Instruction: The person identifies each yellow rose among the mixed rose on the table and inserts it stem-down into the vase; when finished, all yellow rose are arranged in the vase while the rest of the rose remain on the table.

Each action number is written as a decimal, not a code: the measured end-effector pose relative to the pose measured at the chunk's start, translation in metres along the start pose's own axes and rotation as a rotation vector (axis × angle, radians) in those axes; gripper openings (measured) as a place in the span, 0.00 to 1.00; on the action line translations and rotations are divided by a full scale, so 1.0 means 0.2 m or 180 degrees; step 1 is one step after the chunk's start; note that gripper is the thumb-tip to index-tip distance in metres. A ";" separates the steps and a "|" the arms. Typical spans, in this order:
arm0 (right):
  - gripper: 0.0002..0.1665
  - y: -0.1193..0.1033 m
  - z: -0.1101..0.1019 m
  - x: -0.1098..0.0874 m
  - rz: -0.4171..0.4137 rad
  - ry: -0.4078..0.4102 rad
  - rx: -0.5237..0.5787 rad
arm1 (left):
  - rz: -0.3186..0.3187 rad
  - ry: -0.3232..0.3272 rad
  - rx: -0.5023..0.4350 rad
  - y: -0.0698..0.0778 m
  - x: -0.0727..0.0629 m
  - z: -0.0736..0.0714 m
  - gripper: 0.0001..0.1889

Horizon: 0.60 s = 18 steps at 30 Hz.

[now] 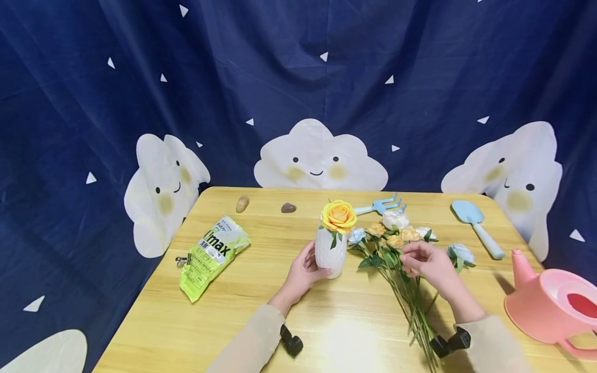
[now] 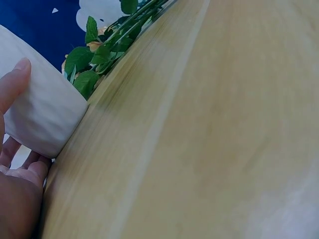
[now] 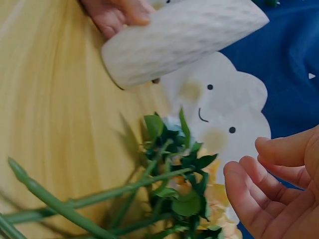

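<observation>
A white textured vase [image 1: 329, 256] stands on the table with a large yellow rose [image 1: 339, 216] at its mouth. My left hand [image 1: 302, 273] holds the vase low down, its thumb on the near side; the left wrist view shows the thumb against the vase wall [image 2: 45, 99]. My right hand [image 1: 428, 265] is over a bunch of artificial flowers [image 1: 396, 241] in white, orange and light blue, near their heads. In the right wrist view its fingers [image 3: 249, 199] are loosely bent, with nothing between them and the thumb. Green stems [image 1: 410, 305] run towards me.
A green bag [image 1: 213, 257] lies at the left beside small metal clips [image 1: 183, 260]. Two stones [image 1: 242, 204] sit at the back. A blue rake [image 1: 382, 205] and blue shovel [image 1: 477, 225] lie behind the flowers. At the right stands a pink watering can [image 1: 550, 303].
</observation>
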State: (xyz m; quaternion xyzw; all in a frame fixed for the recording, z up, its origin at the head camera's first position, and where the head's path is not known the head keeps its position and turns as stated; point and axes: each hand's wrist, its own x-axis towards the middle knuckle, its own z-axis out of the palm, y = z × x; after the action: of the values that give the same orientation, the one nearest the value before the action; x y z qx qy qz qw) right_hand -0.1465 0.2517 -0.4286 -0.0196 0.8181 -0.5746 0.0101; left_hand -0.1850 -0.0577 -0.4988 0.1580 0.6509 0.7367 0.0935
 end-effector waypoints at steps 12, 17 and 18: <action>0.19 0.06 0.09 0.08 0.0406 -0.0239 -0.0306 | 0.0014 0.0018 0.0024 0.00 0.00 0.00 0.44; 0.18 0.08 0.12 0.10 0.0583 -0.0336 -0.0376 | -0.0011 0.0008 0.0020 0.00 0.00 0.00 0.44; 0.17 0.08 0.12 0.11 0.0608 -0.0338 -0.0395 | -0.0009 0.0014 0.0012 0.00 -0.01 0.00 0.44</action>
State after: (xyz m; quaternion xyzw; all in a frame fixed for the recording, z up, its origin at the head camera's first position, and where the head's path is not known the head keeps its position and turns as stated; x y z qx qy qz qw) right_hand -0.1671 0.2328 -0.4518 0.0274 0.8486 -0.5174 0.1069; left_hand -0.1837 -0.0576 -0.4980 0.1556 0.6526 0.7357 0.0929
